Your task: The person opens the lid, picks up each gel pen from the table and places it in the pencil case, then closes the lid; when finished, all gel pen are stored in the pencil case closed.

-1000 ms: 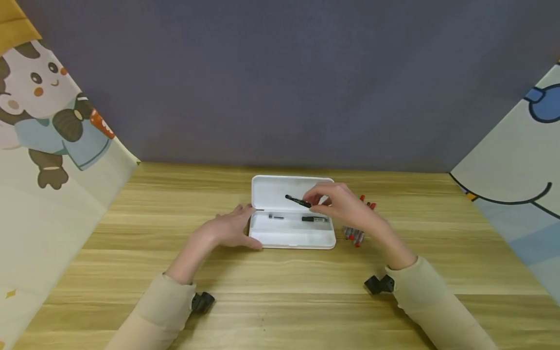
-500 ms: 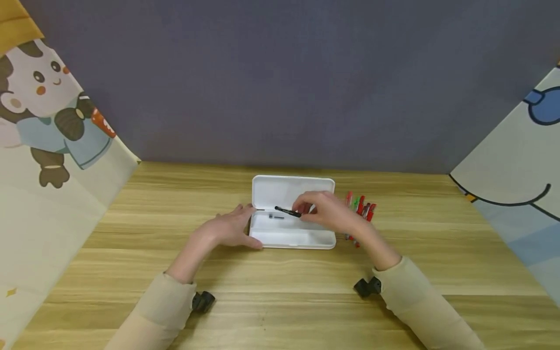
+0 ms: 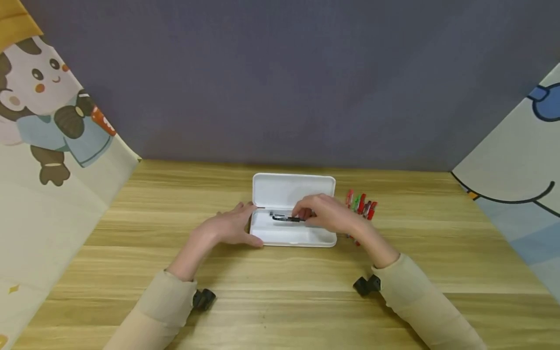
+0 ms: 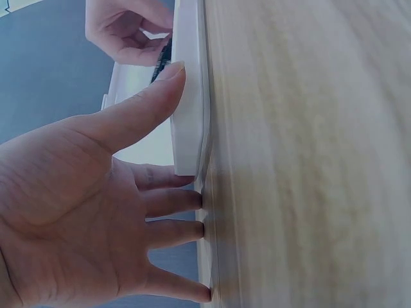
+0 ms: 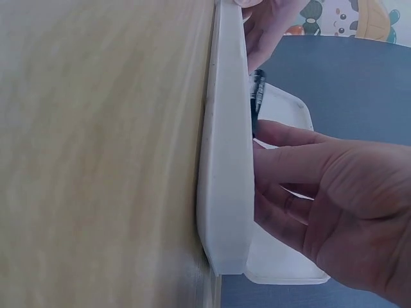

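Observation:
A white pencil case (image 3: 267, 238) lies with its lid raised at the back. My left hand (image 3: 229, 228) rests at the case's left end. Its thumb (image 4: 170, 77) touches the front wall, and the other fingers reach straight past the end. Over the back part of the case, my right hand (image 3: 325, 214) pinches a black pen (image 3: 286, 218) by its right end. This pen lies almost level, low in the case, its tip end pointing left. Just behind it shows part of a clear pen (image 3: 276, 213). The right fingers dip below the front wall in the right wrist view.
Several pens with red caps (image 3: 362, 204), and one with a green cap (image 3: 356, 202), lie on the wooden table (image 3: 280, 291) to the right of the case, partly hidden by the right forearm. A dark panel (image 3: 288, 87) stands behind the table.
My right hand has carried the black pen left and down into the case, and the pen has turned nearly level. The left hand has stayed at the case's end.

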`<state>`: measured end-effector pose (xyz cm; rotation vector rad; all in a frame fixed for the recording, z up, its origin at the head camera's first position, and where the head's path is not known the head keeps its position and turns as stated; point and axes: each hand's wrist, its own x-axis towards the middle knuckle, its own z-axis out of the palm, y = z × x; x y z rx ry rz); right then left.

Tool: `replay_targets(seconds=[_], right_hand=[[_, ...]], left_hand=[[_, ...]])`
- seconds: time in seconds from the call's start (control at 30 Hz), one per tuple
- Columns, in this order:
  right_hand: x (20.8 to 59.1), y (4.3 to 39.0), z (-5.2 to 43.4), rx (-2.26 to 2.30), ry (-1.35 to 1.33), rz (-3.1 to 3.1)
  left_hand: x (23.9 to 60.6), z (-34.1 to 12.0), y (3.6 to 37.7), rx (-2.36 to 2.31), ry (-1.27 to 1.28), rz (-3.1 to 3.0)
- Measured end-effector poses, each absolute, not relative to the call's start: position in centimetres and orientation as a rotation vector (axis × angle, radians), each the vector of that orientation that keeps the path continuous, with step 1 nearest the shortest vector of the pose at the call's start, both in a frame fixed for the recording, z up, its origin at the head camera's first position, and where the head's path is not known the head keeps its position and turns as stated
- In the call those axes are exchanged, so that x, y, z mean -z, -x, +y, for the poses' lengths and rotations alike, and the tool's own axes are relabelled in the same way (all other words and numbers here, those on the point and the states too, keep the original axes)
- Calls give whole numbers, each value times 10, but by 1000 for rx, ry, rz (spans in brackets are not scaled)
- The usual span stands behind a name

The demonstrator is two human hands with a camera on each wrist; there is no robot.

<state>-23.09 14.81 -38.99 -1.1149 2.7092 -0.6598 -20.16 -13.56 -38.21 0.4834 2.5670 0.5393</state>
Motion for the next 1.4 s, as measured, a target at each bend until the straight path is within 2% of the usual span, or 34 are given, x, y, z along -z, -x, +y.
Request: replay_targets(seconds=[0.53, 0.8, 1.07, 1.4], right_hand=[[381, 232, 163, 746, 1120, 2726], [366, 229, 214, 963, 1038, 2774], [374, 219, 276, 939, 902, 2821], [387, 222, 306, 793, 870, 2780]], left_hand=[[383, -135, 203, -515, -480, 2569], [383, -133, 203, -531, -474, 2567], [383, -133, 204, -510, -473, 2572], [385, -133, 205, -517, -482, 2569]])
